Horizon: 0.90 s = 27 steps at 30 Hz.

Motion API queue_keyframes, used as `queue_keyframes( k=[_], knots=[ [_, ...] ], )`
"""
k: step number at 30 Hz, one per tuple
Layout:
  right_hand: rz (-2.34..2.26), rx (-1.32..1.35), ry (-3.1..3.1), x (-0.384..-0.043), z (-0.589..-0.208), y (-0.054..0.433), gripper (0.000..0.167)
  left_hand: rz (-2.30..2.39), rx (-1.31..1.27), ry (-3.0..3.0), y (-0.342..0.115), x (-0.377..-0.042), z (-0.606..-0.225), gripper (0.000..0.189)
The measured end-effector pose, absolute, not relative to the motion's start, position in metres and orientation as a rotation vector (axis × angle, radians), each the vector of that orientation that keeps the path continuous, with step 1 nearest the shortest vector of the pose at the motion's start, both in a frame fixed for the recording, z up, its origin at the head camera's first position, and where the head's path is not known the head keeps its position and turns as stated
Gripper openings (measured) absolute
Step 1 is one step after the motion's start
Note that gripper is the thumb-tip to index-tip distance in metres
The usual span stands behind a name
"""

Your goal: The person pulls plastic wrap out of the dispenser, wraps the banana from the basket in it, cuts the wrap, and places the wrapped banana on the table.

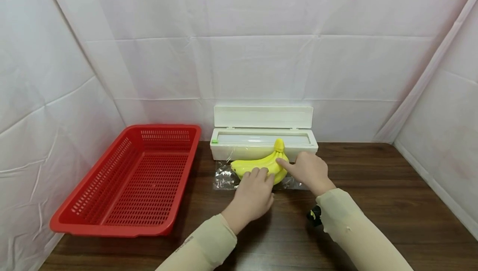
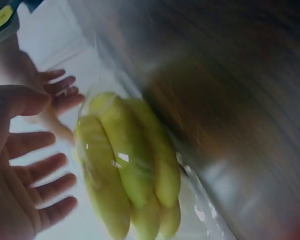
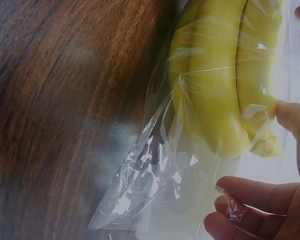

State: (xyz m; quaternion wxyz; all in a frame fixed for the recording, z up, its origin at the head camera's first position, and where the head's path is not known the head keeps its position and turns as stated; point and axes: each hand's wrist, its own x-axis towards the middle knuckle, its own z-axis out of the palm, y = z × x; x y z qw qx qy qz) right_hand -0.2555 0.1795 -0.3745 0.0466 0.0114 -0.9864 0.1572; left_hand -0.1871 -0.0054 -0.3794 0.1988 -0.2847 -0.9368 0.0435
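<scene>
A bunch of yellow bananas point(image 1: 257, 164), stem to the upper right, lies against the front of a white cling film dispenser point(image 1: 239, 150). Clear cling film point(image 3: 155, 185) covers the bananas and spreads past them onto the table. My left hand point(image 1: 253, 192) is at the near side of the bunch; in the left wrist view its fingers are spread and slightly bent, apart from the fruit. On the other side, my right hand point(image 1: 308, 171) touches the bananas near the stem with its thumb. A crumpled bit of film shows at its bent fingertips point(image 3: 235, 192).
The dispenser's lid point(image 1: 263, 116) stands raised, and a green slider point(image 1: 214, 141) sits at its left end. A red perforated basket point(image 1: 179, 179) stands on the left of the dark wooden table point(image 1: 384, 196). White cloth walls point(image 1: 261, 63) enclose the back and sides.
</scene>
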Motion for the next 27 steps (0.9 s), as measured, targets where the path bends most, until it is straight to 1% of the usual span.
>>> queue_keyframes(
  k=[4,9,12,16,20,22,23,27],
  knots=[
    [0.485,0.039,-3.018,-0.255,-0.375,0.179,0.067,0.222,-0.726,-2.650,0.004,-0.191,-0.385,0.057],
    [0.482,0.061,-3.008,-0.255,-0.376,0.180,0.066,0.255,-0.653,-2.644,0.008,-0.197,-0.388,0.061],
    [0.482,0.100,-2.975,-0.255,-0.375,0.180,0.065,0.257,-0.612,-2.637,0.009,-0.202,-0.389,0.058],
    [0.495,0.179,-2.932,-0.256,-0.373,0.181,0.060,0.214,-0.584,-2.612,0.009,-0.204,-0.391,0.047],
    [0.533,0.207,-2.896,-0.254,-0.371,0.181,0.066,0.150,-0.573,-2.590,0.009,-0.207,-0.390,0.037],
    [0.586,0.204,-2.875,-0.253,-0.370,0.182,0.069,0.135,-0.569,-2.598,0.009,-0.208,-0.389,0.035],
    [0.616,0.201,-2.859,-0.253,-0.370,0.182,0.067,0.133,-0.569,-2.602,0.008,-0.209,-0.389,0.037],
    [0.749,0.177,-2.761,-0.253,-0.371,0.184,0.053,0.135,-0.575,-2.621,0.007,-0.211,-0.388,0.047]
  ],
)
